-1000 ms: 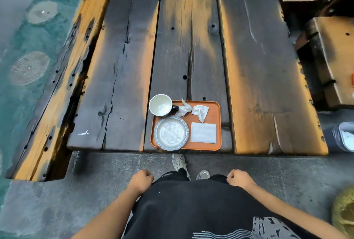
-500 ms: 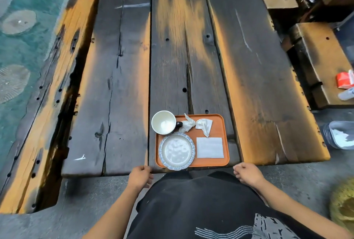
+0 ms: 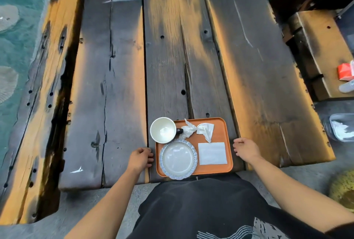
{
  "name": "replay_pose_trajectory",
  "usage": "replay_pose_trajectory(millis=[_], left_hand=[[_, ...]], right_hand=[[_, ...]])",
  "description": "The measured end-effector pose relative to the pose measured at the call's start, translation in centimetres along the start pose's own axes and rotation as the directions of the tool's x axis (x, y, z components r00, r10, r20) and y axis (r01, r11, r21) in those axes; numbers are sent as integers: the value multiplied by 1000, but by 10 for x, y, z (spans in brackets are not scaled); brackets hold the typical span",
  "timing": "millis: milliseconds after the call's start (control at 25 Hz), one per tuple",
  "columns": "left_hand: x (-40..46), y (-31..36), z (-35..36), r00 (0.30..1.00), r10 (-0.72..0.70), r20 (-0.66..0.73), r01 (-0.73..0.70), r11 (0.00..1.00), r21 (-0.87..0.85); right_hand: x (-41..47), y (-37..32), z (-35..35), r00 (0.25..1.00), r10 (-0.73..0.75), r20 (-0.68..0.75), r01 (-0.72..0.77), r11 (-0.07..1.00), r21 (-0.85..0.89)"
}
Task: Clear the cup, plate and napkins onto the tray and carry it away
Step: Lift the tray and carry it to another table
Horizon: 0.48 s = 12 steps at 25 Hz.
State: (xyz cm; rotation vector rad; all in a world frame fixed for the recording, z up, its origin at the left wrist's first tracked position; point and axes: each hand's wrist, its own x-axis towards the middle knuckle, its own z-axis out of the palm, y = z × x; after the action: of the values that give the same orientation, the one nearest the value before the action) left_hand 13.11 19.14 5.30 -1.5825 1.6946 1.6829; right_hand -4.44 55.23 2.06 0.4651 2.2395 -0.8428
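Note:
An orange tray [image 3: 222,131] lies at the near edge of the dark plank table [image 3: 118,89]. On it stand a white cup [image 3: 162,130] at the back left, a fluted pale plate [image 3: 178,158] at the front left, two crumpled napkins [image 3: 198,131] at the back and a flat folded napkin [image 3: 212,153] at the front right. My left hand [image 3: 140,159] hovers just left of the tray, fingers curled, holding nothing. Just right of the tray is my right hand [image 3: 246,149], fingers loosely apart and empty. Neither hand touches the tray.
A wooden bench [image 3: 321,51] stands to the right, bearing a red carton [image 3: 345,71]. A clear plastic tub [image 3: 341,126] sits on the floor at the right. A gap runs between the table and the side plank [image 3: 47,85] on the left.
I have stepped closer to the table. Both hands have risen from below the table's edge to either side of the tray.

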Motion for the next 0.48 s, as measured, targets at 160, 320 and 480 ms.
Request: replay_pose_trajectory(millis=[160,320,480], left_hand=[[8,12,9,1000,8,-12,-8,1000,28],[19,20,18,999,8,-37,-7,999,50],[23,25,26,998,19,-55,-13,994,105]], right_hand=[[3,-19,3,1000,-16,-12,16,1000,-19],[9,-25,4,1000,-8,6,9,999,-35],[8,-35,5,1000,-19,7,19,999,-51]])
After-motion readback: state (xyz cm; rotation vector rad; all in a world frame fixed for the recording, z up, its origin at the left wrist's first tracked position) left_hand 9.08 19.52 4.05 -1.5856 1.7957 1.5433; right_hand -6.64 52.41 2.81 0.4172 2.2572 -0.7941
